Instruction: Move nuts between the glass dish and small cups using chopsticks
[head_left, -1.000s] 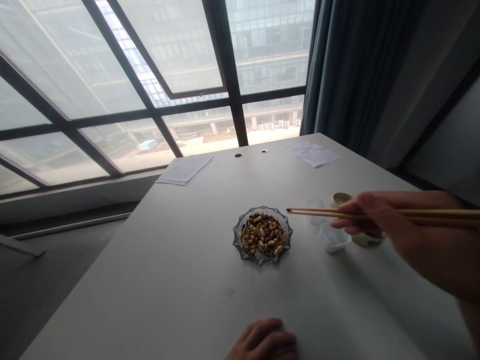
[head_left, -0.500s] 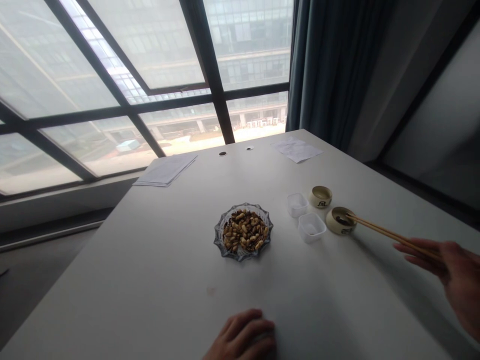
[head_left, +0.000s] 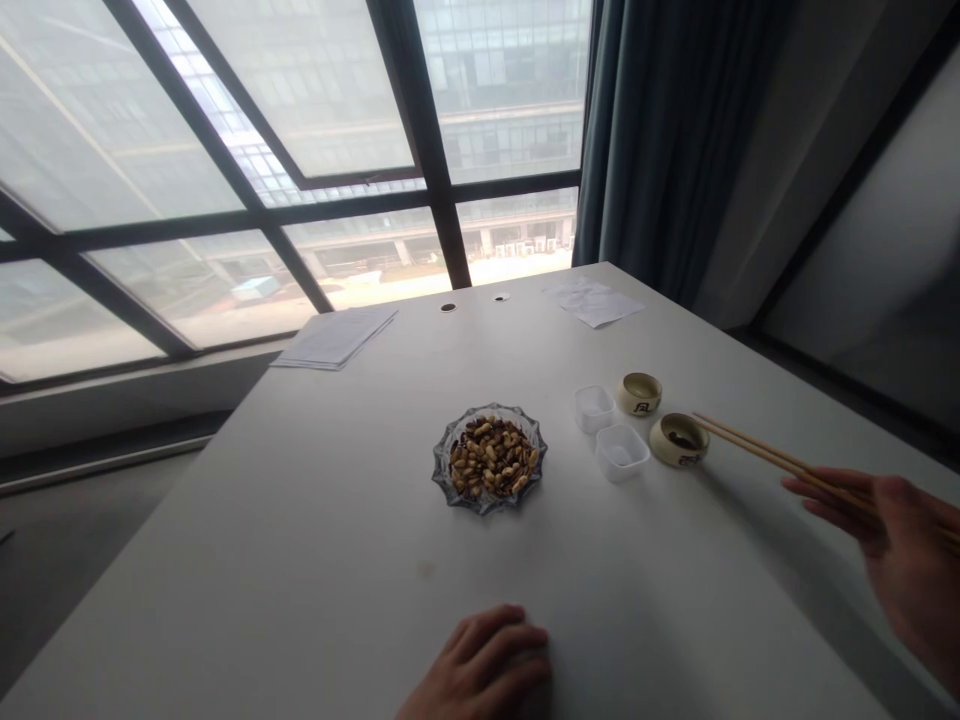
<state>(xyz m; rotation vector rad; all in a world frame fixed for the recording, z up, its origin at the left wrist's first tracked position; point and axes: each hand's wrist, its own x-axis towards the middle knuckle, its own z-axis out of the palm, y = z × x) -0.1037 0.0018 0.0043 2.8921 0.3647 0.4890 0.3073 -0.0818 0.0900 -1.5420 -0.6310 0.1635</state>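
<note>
My right hand [head_left: 892, 540] is closed around a pair of wooden chopsticks [head_left: 780, 458]. Their tips are just above the rim of the nearer small cream bowl [head_left: 664, 450], with nothing visible between them. Dark bits [head_left: 684, 440] lie inside that bowl. Near the table's front edge rests my left hand [head_left: 480, 665], palm down, fingers loosely bent and slightly apart; no object shows in it. Beyond it stands a scalloped glass dish [head_left: 444, 482] heaped with peanuts and dark seeds [head_left: 491, 458].
A second cream bowl [head_left: 640, 392] with a dark character sits behind the first. Two clear plastic tubs [head_left: 622, 468] stand left of the bowls. Papers [head_left: 330, 338] lie at the far left of the white table [head_left: 315, 520], and a crumpled sheet [head_left: 594, 300] lies at the back right.
The chopstick tips have lifted out of the nearer cream bowl to its rim, and my right hand has shifted slightly. My left hand has stayed nearly still.
</note>
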